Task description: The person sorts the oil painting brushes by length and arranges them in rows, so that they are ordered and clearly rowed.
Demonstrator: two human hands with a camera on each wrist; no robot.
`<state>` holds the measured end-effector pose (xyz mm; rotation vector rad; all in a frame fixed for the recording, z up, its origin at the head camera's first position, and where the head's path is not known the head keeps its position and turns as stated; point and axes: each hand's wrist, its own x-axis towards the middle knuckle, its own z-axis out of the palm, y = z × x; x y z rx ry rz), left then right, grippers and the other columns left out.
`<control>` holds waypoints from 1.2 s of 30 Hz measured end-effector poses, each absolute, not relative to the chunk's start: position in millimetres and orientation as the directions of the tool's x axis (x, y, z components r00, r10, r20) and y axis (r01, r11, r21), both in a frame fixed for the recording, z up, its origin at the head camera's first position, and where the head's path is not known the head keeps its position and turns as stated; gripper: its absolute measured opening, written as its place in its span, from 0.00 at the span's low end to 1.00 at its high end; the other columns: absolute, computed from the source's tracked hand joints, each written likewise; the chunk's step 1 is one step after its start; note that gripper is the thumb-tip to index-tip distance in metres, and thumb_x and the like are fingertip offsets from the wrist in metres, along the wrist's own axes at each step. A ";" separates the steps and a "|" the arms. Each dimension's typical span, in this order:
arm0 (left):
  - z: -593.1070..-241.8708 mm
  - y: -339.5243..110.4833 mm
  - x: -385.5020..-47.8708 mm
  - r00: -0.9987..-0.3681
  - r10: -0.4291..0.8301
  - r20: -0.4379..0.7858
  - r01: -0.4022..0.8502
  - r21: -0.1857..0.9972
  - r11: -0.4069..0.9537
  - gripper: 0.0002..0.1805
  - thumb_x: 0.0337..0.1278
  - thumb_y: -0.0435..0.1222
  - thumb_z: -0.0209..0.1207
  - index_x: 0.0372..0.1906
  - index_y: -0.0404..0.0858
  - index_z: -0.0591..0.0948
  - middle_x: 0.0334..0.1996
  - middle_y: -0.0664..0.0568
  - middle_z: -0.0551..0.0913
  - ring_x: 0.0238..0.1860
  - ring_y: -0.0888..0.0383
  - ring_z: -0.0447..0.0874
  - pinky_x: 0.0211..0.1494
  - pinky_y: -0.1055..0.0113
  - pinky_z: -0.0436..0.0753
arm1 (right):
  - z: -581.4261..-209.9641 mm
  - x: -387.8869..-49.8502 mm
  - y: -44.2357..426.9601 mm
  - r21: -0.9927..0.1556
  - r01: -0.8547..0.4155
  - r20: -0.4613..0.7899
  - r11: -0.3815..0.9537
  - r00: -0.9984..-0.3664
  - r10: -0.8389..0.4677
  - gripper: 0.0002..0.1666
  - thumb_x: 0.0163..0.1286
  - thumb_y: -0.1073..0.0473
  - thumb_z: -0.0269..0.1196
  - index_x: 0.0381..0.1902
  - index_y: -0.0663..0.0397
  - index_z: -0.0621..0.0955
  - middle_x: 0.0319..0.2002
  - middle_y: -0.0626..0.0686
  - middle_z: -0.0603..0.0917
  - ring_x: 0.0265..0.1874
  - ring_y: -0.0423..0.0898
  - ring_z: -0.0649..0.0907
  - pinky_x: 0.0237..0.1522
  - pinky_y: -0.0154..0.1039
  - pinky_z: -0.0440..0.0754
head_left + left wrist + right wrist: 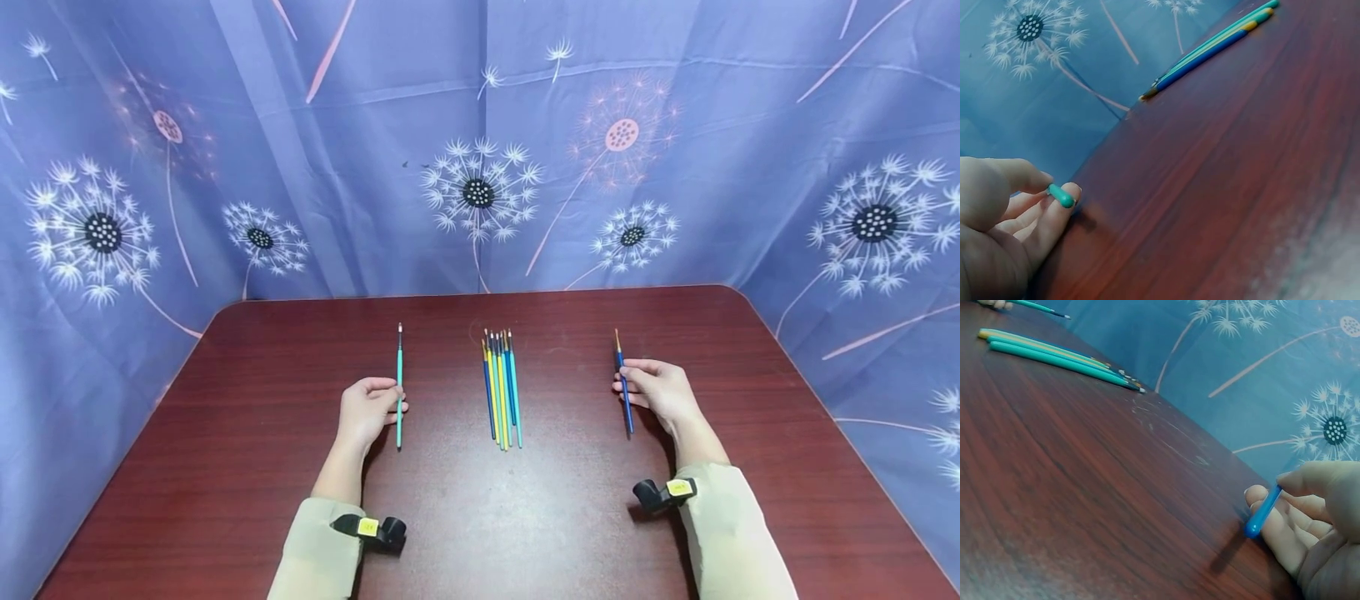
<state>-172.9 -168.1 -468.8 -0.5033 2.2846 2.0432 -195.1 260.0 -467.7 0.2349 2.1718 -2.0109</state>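
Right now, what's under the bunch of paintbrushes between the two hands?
The dark red table is under the bunch of paintbrushes; its top shows all around them. The part directly beneath is covered, so I can't see whether anything small hides there.

Left hand (366, 408), right hand (662, 389): pinch grips

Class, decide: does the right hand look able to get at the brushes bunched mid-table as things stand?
Probably yes: bare tabletop lies between the right hand and the bunched brushes, though the blue brush it pinches may hinder grasping another.
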 end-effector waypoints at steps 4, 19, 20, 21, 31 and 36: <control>-466.2 -171.1 -172.9 -0.943 -0.251 -0.216 -0.261 0.951 0.163 0.12 0.56 0.29 0.57 0.45 0.29 0.75 0.31 0.44 0.86 0.22 0.64 0.82 0.24 0.71 0.81 | -464.5 -193.6 263.7 -0.971 0.223 -0.222 0.086 -0.975 0.017 0.30 0.70 0.60 0.55 0.62 0.78 0.64 0.27 0.41 0.85 0.28 0.34 0.85 0.34 0.29 0.83; -463.8 -181.0 -166.4 -0.939 -0.336 -0.068 -0.259 0.784 0.564 0.15 0.56 0.39 0.59 0.44 0.34 0.82 0.36 0.42 0.87 0.36 0.51 0.84 0.40 0.62 0.80 | -467.4 -194.1 260.7 -0.959 0.216 -0.190 0.183 -0.970 0.152 0.26 0.67 0.61 0.59 0.56 0.76 0.71 0.22 0.39 0.84 0.23 0.31 0.84 0.26 0.29 0.82; -463.9 -181.5 -166.0 -0.939 -0.337 -0.066 -0.260 0.779 0.570 0.15 0.57 0.39 0.59 0.44 0.33 0.82 0.36 0.42 0.86 0.37 0.50 0.84 0.41 0.60 0.80 | -467.4 -193.9 260.0 -0.954 0.218 -0.187 0.205 -0.969 0.163 0.26 0.66 0.61 0.59 0.56 0.76 0.72 0.22 0.40 0.84 0.22 0.31 0.84 0.26 0.29 0.82; -464.3 -182.1 -165.7 -0.939 -0.340 -0.061 -0.260 0.772 0.580 0.15 0.56 0.39 0.59 0.44 0.33 0.82 0.35 0.42 0.86 0.37 0.49 0.83 0.41 0.59 0.79 | -467.5 -193.8 259.2 -0.948 0.220 -0.182 0.231 -0.967 0.176 0.25 0.66 0.61 0.59 0.55 0.75 0.73 0.22 0.40 0.84 0.22 0.31 0.83 0.25 0.29 0.82; -463.6 -183.6 -164.3 -0.933 -0.360 0.013 -0.238 0.728 0.643 0.13 0.51 0.36 0.62 0.40 0.31 0.83 0.29 0.44 0.85 0.34 0.49 0.83 0.40 0.58 0.77 | -463.9 -193.5 250.8 -0.845 0.241 -0.113 0.477 -0.953 0.282 0.19 0.63 0.56 0.62 0.46 0.66 0.81 0.22 0.47 0.85 0.15 0.35 0.79 0.19 0.33 0.80; -462.3 -185.5 -166.2 -0.936 -0.352 0.018 -0.232 0.721 0.653 0.14 0.51 0.35 0.61 0.41 0.31 0.83 0.30 0.42 0.86 0.35 0.48 0.83 0.41 0.56 0.78 | -461.9 -193.3 248.6 -0.758 0.251 -0.066 0.602 -0.948 0.313 0.18 0.62 0.52 0.64 0.41 0.62 0.84 0.21 0.49 0.83 0.16 0.37 0.77 0.19 0.33 0.77</control>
